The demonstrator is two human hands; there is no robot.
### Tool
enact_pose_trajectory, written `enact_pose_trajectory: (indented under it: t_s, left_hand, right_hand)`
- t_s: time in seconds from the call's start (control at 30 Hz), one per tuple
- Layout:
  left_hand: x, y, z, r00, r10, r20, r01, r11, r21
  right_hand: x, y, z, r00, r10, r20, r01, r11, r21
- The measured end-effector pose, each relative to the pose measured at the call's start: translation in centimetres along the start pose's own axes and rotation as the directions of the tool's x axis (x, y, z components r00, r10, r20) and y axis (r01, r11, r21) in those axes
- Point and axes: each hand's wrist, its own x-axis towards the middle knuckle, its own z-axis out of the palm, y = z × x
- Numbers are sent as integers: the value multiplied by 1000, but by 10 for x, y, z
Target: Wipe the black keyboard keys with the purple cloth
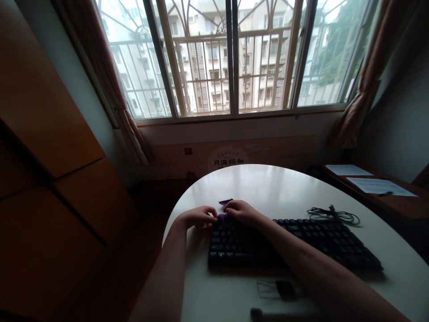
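A black keyboard [234, 247] lies across the white round table, with its upper left corner between my hands. My left hand [198, 217] is closed, thumb and fingertips pinched at a small, soft-looking purple piece [221, 218] over that corner. Reaching in from the right, my right hand [243, 211] bends over the top key row, its fingers closed at the other side of the same piece. Just beyond the right fingers rests a flat dark-purple piece [225, 202], partly covered by them. My right forearm hides the keyboard's middle keys.
A coiled black cable [335, 215] lies behind the keyboard. Nearer me are a wire tool with a black handle [285, 290] and a dark-tipped rod [256, 314], both partly shadowed. Paper sheets [382, 186] and a pen are on a brown side table at right.
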Motion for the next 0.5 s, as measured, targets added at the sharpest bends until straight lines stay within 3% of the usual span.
enact_pose_trajectory:
  t_s: [0.13,0.33,0.5]
  left_hand:
    - [-1,1,0,1000,-4,-13,3,999,-41]
    - [-3,-1,1,1000,12,-14,-13,995,-99]
    - [5,-4,5,995,27,-99,-37,994,-100]
  right_hand:
    - [-8,-2,0,997,-42,66,46,997,-59]
    - [-9,-4,-2,996,-58,71,72,971,-227]
    - [-7,-3,0,992,-113,62,127,944,-305]
